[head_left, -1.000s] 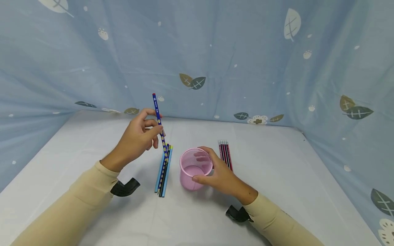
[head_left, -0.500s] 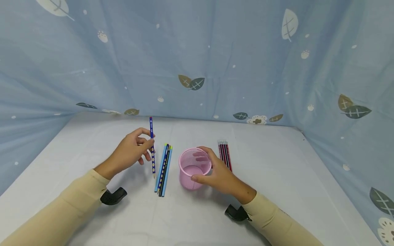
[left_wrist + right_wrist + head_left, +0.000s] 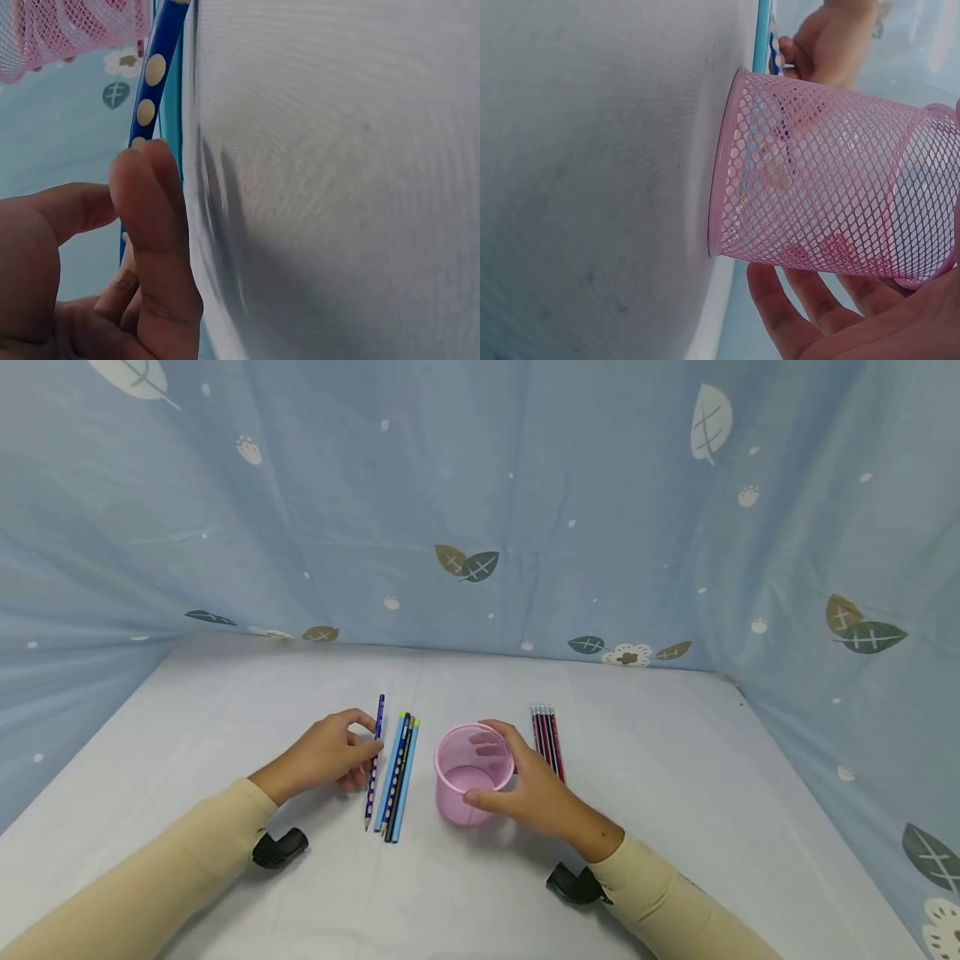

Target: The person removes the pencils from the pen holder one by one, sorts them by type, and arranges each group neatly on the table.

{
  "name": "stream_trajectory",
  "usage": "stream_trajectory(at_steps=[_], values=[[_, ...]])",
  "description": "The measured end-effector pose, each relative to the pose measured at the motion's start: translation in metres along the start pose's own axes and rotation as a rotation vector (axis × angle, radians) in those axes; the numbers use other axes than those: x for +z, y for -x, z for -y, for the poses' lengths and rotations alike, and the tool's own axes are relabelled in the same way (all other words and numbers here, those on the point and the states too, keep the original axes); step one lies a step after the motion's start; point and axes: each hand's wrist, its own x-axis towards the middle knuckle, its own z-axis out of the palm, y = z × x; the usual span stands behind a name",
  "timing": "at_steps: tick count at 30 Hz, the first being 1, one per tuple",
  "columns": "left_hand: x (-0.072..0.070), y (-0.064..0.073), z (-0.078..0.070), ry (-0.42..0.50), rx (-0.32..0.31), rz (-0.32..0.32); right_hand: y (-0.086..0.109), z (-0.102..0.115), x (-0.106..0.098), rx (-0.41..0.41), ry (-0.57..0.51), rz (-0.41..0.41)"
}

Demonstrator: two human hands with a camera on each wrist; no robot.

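Between thumb and fingers, my left hand (image 3: 326, 753) pinches a dark blue pencil with pale dots (image 3: 372, 785), its point toward me, just left of a row of pencils. In the left wrist view the dotted pencil (image 3: 150, 86) runs up past the fingertips. That row holds light blue pencils (image 3: 404, 793), a black one and another blue dotted one, side by side on the table. My right hand (image 3: 536, 789) grips a pink mesh pen holder (image 3: 455, 806), which stands upright with nothing visible inside. The right wrist view shows the mesh wall (image 3: 817, 172) with fingers along its side.
Several red-and-black striped pencils (image 3: 549, 739) lie together right of the pen holder, partly hidden by my right hand. The white-covered table (image 3: 675, 793) meets a blue leaf-patterned curtain (image 3: 480, 468) at the back.
My left hand has carried the dotted pencil from above the row to its left side, then lowered it close to the table. My right hand and the pen holder stay put.
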Motion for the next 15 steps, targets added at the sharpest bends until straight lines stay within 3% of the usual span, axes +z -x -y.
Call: stream_trajectory(at_steps=[9, 12, 15], values=[[0.002, -0.004, 0.0, -0.032, -0.045, 0.039, -0.004, 0.004, -0.001, 0.022, 0.029, 0.023], [0.003, -0.005, -0.004, -0.043, -0.039, 0.03, -0.005, 0.011, -0.013, -0.006, 0.058, 0.083], [0.002, -0.006, -0.01, -0.073, -0.014, 0.025, -0.004, 0.017, -0.038, -0.072, 0.085, 0.121]])
